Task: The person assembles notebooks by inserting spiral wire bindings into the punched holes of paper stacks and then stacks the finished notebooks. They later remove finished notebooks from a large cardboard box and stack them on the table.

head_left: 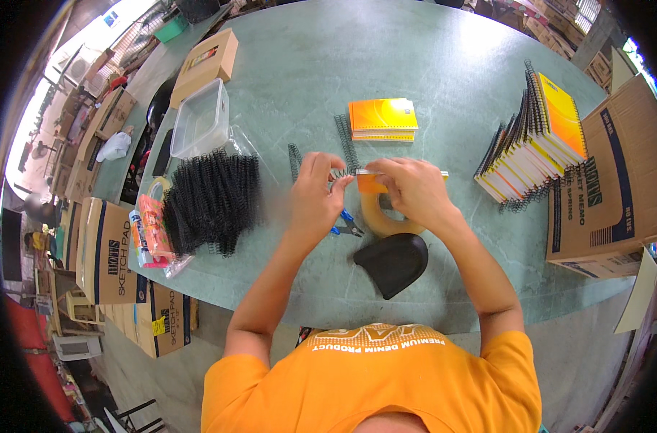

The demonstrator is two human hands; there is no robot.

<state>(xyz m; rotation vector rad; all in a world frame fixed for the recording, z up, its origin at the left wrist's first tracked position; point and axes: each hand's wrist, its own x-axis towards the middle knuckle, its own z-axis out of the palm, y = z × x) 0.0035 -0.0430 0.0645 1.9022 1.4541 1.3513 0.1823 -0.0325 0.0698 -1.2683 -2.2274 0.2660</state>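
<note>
My right hand (414,189) grips a small orange memo pad (370,185), held on edge with its white page edges upward. Close on its left, my left hand (316,191) pinches a black spiral binding coil (338,174) against the pad's end. The fingers partly cover where coil and pad meet. Below my hands lie blue-handled pliers (349,225), a roll of tape (386,225) and a black curved, pouch-like piece (392,264). Two loose coils lie just beyond my hands, one of them (346,141) beside a short stack of orange-yellow memo pads (383,119).
A heap of black coils (211,202) lies at left, by a clear plastic tub (202,119) and a cardboard box (206,68). On the right, spiral-bound notebooks (534,144) stand stacked against a large carton (606,187). More cartons (112,252) stand beyond the green table's left edge.
</note>
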